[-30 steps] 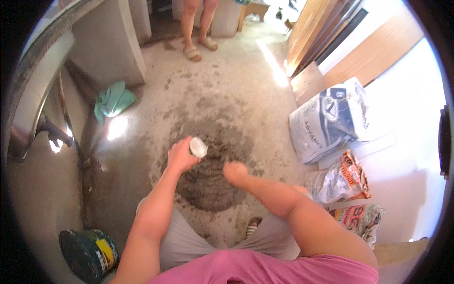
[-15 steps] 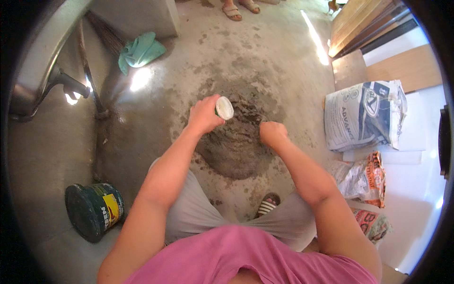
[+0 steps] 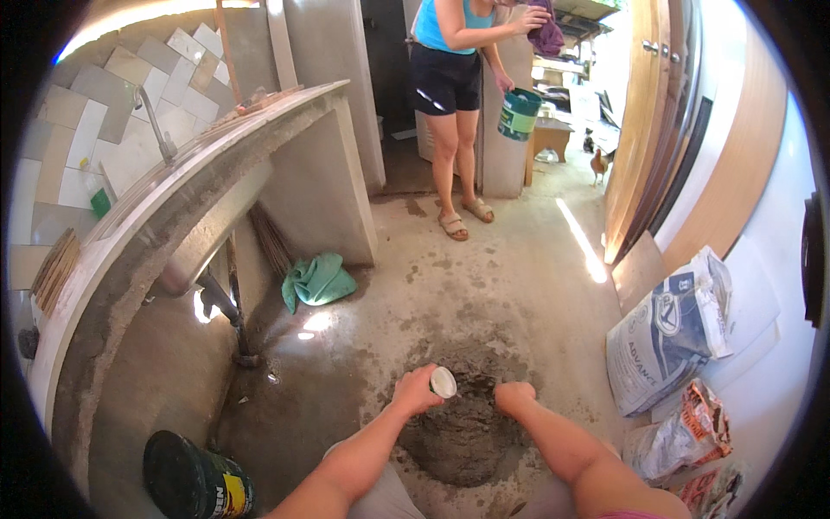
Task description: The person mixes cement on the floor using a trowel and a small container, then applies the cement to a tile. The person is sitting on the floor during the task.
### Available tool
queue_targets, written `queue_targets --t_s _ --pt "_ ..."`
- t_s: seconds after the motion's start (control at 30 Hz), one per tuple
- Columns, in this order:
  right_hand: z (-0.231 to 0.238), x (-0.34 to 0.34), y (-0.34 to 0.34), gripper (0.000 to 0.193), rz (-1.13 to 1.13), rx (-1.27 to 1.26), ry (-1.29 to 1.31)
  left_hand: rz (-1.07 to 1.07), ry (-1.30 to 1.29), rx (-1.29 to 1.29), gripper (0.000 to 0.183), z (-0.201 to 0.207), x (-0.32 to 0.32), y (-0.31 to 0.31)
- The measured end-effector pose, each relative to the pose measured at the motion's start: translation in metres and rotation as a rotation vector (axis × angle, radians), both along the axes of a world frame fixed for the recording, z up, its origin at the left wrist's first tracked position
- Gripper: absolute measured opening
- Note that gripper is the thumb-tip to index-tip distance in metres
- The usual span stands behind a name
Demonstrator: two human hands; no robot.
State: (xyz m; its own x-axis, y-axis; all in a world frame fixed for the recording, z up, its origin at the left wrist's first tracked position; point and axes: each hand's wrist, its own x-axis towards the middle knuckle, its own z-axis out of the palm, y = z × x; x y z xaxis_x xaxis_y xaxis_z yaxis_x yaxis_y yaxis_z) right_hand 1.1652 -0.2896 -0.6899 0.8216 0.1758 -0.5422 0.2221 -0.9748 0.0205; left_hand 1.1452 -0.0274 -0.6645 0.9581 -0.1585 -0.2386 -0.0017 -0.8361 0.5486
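A rough round heap of wet grey mortar point(image 3: 467, 445) lies on the concrete floor in front of me. Over its left far side, my left hand point(image 3: 415, 391) is closed around a small cup point(image 3: 443, 382), whose pale round opening or inside faces me. At the heap's right far edge is my right hand point(image 3: 516, 398), curled into a fist low over the mortar. Whatever it grips is hidden beneath the fingers.
A dark bucket point(image 3: 190, 476) leans at left below the sink counter point(image 3: 199, 208); a green cloth bundle point(image 3: 320, 281) lies beyond. Cement bag point(image 3: 666, 333) and torn bag point(image 3: 679, 437) line the right wall. Another person point(image 3: 445, 86) stands ahead, holding a green bucket point(image 3: 520, 114) and purple cloth.
My view has tilted up, so the counter, the doorway and the other person's body now show. Both my hands stay over the mortar, the left still gripping the cup.
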Motion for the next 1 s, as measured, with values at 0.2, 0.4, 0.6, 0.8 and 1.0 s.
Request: queue_targets --t_s 0.2,0.4,0.6,0.8,1.0 --pt "-0.069 -0.031 -0.010 0.028 -0.032 0.018 -0.044 0.000 -0.015 0.036 0.092 0.006 -0.005 -0.014" --pt "-0.007 -0.026 0.014 0.028 -0.034 0.102 -0.135 0.001 -0.080 -0.060 0.073 -0.007 -0.003 0.008" --pt "-0.069 -0.058 0.013 0.021 0.267 0.137 -0.307 0.090 -0.138 -0.094 0.083 -0.030 -0.001 0.024" --pt "-0.026 -0.020 -0.027 0.026 0.082 0.078 -0.241 0.061 -0.123 -0.076 0.085 0.010 -0.010 0.024" --pt "-0.089 -0.039 -0.027 0.031 0.134 0.000 -0.026 0.030 -0.072 -0.050 0.089 -0.007 -0.003 0.028"
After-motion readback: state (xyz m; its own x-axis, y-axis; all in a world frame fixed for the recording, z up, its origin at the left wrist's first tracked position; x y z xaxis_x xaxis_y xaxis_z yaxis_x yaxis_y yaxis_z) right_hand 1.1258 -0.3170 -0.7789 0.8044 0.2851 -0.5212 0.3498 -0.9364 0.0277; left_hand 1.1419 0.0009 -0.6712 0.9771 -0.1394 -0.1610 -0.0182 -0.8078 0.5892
